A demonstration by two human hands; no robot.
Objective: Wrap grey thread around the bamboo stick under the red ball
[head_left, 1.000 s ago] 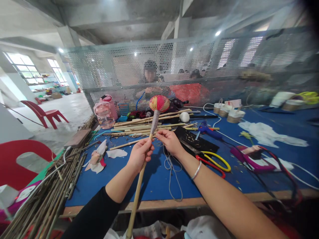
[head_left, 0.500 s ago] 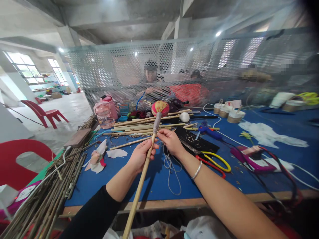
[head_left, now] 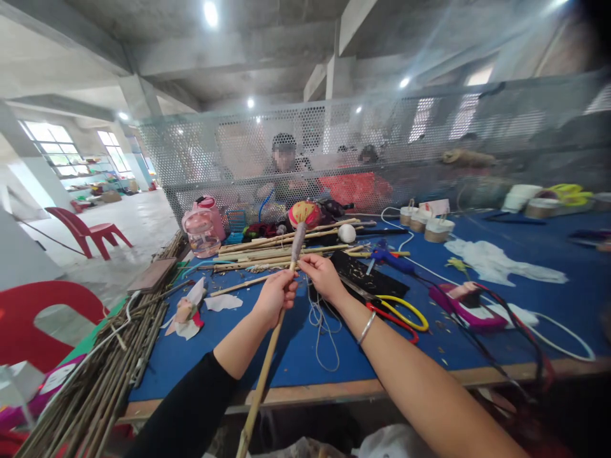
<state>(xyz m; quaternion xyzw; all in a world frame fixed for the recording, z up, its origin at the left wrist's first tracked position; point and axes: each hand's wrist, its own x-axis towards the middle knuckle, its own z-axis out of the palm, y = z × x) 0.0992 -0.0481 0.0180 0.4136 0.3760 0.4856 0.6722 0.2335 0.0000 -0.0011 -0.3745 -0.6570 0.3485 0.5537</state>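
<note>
My left hand (head_left: 275,298) is closed around a pale wooden stick (head_left: 265,372) that slants from the front edge up towards the middle of the table. A ball-shaped head (head_left: 305,214) in yellow and red cloth tops the stick. Below the head, grey string is wound into a tapered sleeve (head_left: 298,240). My right hand (head_left: 323,277), with a silver bangle at the wrist, pinches thin grey string (head_left: 329,346) beside the lower end of the winding. Loose loops of it hang beneath onto the blue table (head_left: 258,356).
Several wooden sticks (head_left: 252,256) and a white ball (head_left: 346,233) lie behind my hands. To the right are scissors (head_left: 405,312), a blue glue gun (head_left: 394,259) and white cloth (head_left: 496,259). Dark twigs (head_left: 105,375) line the left edge. A person sits beyond the perforated screen (head_left: 205,152).
My view has tilted up a little, so the scene sits lower. Both hands keep their hold; the stick and its head stand slightly lower in the picture.
</note>
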